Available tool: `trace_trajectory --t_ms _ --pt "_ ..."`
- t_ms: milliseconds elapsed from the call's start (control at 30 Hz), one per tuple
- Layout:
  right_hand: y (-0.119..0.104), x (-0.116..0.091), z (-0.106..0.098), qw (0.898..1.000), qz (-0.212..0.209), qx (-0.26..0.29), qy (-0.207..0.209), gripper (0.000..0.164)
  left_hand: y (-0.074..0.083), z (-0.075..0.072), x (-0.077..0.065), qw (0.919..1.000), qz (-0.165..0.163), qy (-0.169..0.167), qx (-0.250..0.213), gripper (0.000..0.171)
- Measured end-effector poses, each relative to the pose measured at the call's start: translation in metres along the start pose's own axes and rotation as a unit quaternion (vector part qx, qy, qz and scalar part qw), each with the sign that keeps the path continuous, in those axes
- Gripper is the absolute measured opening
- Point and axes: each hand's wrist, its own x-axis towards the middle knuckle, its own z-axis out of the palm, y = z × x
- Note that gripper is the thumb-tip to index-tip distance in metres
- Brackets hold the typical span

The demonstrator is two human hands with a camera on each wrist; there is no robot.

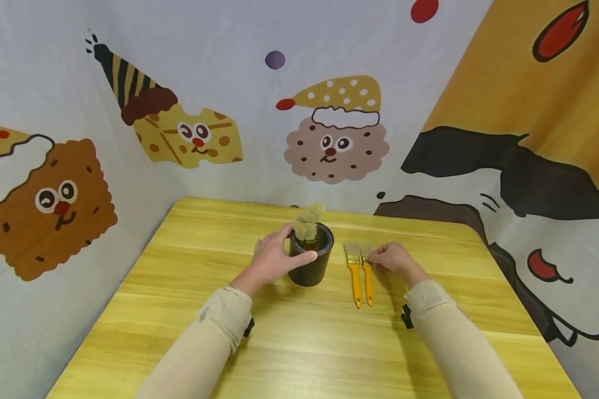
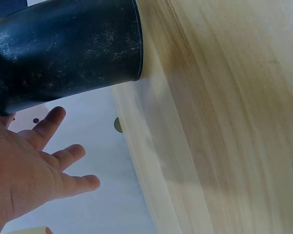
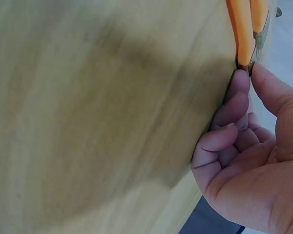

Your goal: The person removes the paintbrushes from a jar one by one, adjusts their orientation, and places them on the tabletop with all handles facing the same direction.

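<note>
My left hand [image 1: 271,258] holds a round black pot [image 1: 309,273] near its rim, thumb across the front and fingers at the far left side. Pale bristle heads of paintbrushes [image 1: 305,228] stick up out of this pot; their handles are hidden inside. In the left wrist view the other fingers [image 2: 71,156] spread away from the pot wall. To the right, two yellow-handled paintbrushes lie side by side, bristles pointing away: a wider one [image 1: 356,281] and a narrower one [image 1: 367,284]. My right hand [image 1: 395,259] pinches the narrower one by its metal band, between thumb and forefinger.
The wood-grain table [image 1: 299,349] carries the pot and the brushes. Behind it and along the left hangs a white cloth [image 1: 219,55] with cartoon biscuits and cheese. A dark-and-white cartoon animal [image 1: 479,188] is printed on the right side.
</note>
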Motion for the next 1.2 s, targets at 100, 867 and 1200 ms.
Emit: trace_trajectory --t_ms 100,867,1200 --pt "0.0017 -0.0011 0.0028 1.0 -0.007 0.0 0.01 0.032 -0.0005 0.0003 0.0001 1.0 -0.001 0.0 -0.004 0.11" --pt "0.0077 0.0026 0.0085 1.0 -0.002 0.005 0.014 0.029 0.0005 0.0016 -0.0005 0.9998 -0.006 -0.001 -0.017 0.111" --pt "0.0093 0.0028 0.0094 1.0 -0.009 0.009 0.018 0.031 0.0012 0.0014 -0.0001 0.9998 -0.013 -0.006 -0.017 0.112"
